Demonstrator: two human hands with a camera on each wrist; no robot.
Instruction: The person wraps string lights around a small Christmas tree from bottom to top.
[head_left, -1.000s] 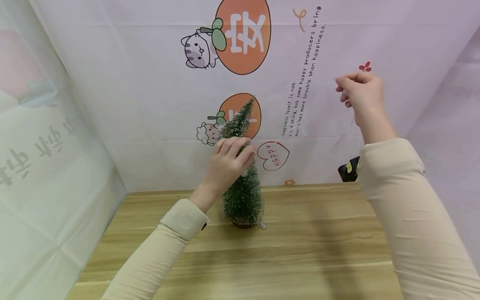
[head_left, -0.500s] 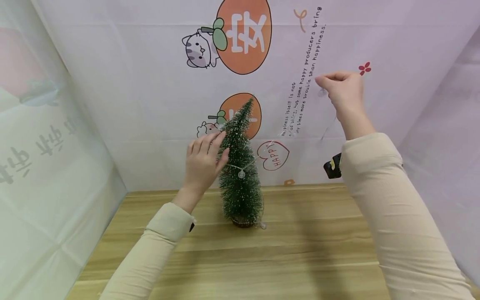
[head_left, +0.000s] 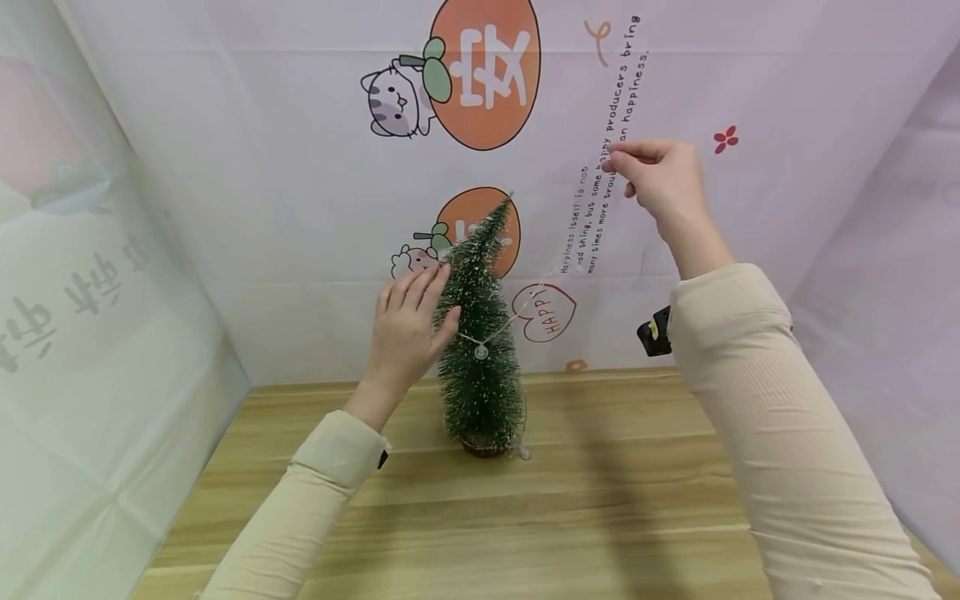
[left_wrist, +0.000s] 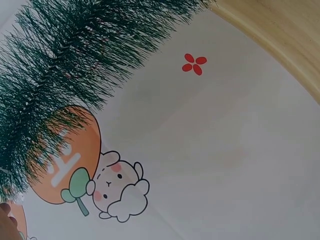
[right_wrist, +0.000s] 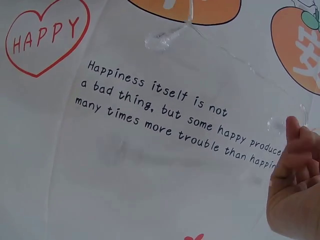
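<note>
Pinching the light string (head_left: 482, 351) thumb-to-finger in the right grip (head_left: 663, 175); leaving the left grip (head_left: 408, 321) loosely spread, apparently empty, just left of the tree (head_left: 483, 392). Best wound with gentle right-grip tension, 1 turn at a time, steadying leftward against tipping.

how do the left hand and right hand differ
The left hand is beside the tree; the right hand is apart from it, higher in the head view. The left hand's fingers are extended, while the right hand pinches the light string. Both emerge from folded cream cuffs.
</note>
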